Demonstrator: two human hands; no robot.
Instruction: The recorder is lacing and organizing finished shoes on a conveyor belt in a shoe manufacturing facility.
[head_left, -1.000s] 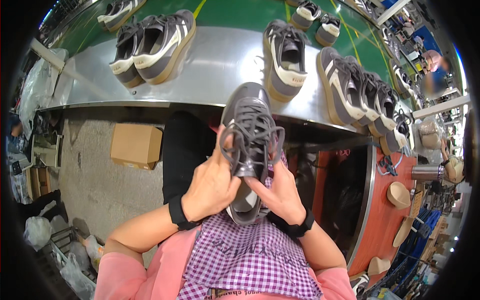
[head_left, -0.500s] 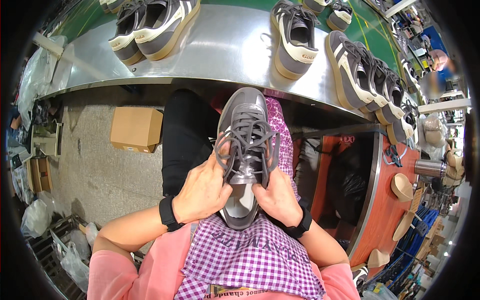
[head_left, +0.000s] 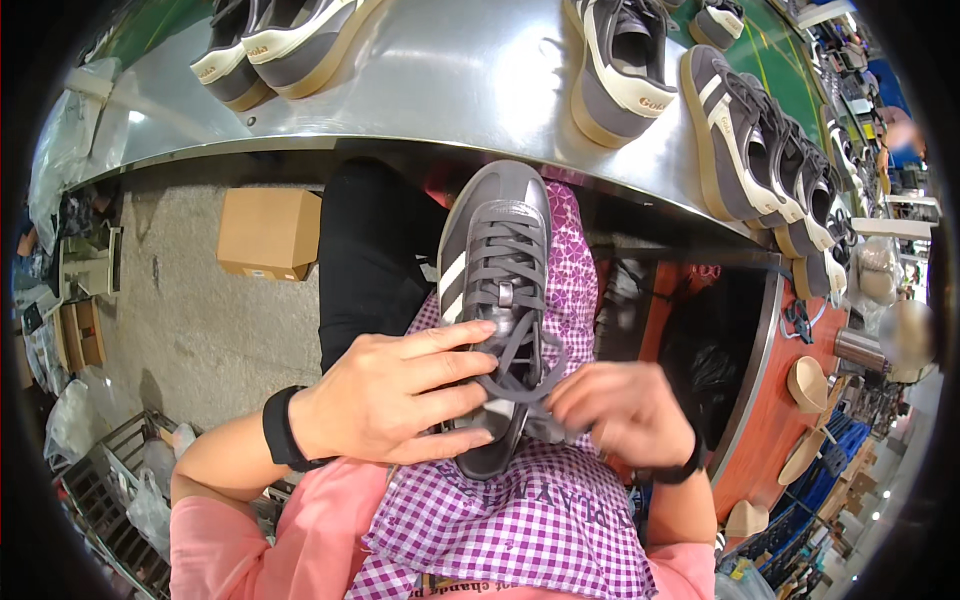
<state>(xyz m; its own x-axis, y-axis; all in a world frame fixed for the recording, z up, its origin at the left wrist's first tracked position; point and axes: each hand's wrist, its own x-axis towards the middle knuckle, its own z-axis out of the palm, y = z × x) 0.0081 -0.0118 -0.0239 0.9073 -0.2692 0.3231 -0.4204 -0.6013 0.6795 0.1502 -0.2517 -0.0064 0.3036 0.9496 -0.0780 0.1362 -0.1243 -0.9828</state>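
Note:
A dark grey sneaker (head_left: 508,225) with white side stripes lies on my lap, toe pointing away from me. My left hand (head_left: 395,395) rests across its tongue and opening from the left, fingers stretched out and a little apart. To the right of the opening, my right hand (head_left: 632,412) is closed with fingertips on the loose grey shoelace (head_left: 548,385); it is smeared by motion. The upper rows of lacing lie flat over the tongue. Part of the shoe's opening is hidden under my left fingers.
Ahead stands a metal-edged workbench (head_left: 420,95) with a green top. It bears a pair of sneakers (head_left: 300,50) at left, a single sneaker (head_left: 622,80) and a row of several sneakers (head_left: 735,150) at right. A cardboard box (head_left: 268,232) sits on the floor; a red-brown cabinet (head_left: 765,400) stands at right.
Both hands have left the sides of the shoe's opening. My left hand now lies over the tongue, while my right hand has moved right with the lace. The laces no longer spread over both sides.

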